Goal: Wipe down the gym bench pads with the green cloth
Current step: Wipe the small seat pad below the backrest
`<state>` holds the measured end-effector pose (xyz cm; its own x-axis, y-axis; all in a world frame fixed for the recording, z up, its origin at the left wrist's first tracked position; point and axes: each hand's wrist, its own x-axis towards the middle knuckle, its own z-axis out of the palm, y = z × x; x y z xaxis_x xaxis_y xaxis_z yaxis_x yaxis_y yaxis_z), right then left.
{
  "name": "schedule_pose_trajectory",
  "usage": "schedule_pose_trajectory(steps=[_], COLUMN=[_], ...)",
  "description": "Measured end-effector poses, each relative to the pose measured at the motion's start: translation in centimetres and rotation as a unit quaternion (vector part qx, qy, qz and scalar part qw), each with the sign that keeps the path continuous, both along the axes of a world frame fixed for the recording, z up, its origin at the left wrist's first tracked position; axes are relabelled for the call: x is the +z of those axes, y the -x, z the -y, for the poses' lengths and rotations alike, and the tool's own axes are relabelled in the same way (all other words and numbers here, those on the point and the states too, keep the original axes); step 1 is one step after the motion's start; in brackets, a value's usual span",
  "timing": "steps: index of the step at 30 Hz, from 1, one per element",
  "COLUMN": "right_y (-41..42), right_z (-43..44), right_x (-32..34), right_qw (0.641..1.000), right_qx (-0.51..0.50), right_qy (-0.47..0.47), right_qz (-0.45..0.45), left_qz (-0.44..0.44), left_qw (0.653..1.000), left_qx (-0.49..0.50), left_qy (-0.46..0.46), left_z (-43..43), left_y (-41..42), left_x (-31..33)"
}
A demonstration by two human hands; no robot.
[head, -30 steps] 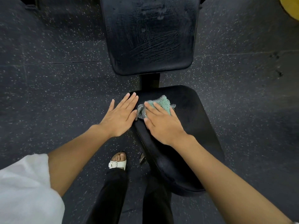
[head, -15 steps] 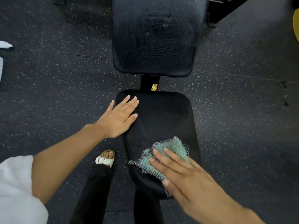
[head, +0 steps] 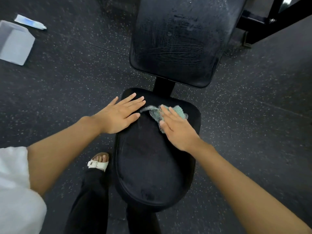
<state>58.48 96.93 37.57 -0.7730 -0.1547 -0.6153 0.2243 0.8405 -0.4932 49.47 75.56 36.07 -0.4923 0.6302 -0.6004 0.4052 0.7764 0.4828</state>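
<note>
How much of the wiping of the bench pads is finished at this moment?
Done, seemingly: the back pad shows dried wipe streaks. In hand: the right hand presses the green cloth flat on the far end of the seat pad, while the left hand lies flat on the pad's left edge. Left: the near part of the seat pad shows no clear streaks, so it may need more passes.

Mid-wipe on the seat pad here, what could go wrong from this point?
1. The green cloth is bunched under the right hand, with a corner trailing loose; it may wipe unevenly or slip out.
2. The left hand rests flat on the seat pad, so that patch could get skipped.
3. The back pad shows streaks and may need another pass.
</note>
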Motion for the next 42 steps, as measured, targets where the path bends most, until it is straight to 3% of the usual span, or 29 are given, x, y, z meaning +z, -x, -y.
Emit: schedule_pose_trajectory(steps=[7,18,31,42], right_y=[-1.5,-9.4,2.0,-4.0], right_z=[-0.2,1.9,4.7,2.3], right_x=[0.9,10.3,0.7,6.7], right_qw=[0.999,0.99,1.0,1.0], right_qx=[-0.015,0.096,0.001,-0.001], right_qy=[0.031,0.1,-0.006,0.004], right_qz=[-0.017,0.032,-0.029,-0.028], left_qz=[-0.005,-0.006,-0.004,-0.031], left_qw=[1.0,1.0,0.998,0.997], left_qx=[0.006,-0.005,0.029,-0.064], left_qy=[0.002,-0.008,-0.064,-0.011], left_z=[-0.1,0.3,0.7,-0.2], left_y=[-0.1,0.1,-0.1,0.5], left_x=[0.2,-0.3,-0.4,0.4])
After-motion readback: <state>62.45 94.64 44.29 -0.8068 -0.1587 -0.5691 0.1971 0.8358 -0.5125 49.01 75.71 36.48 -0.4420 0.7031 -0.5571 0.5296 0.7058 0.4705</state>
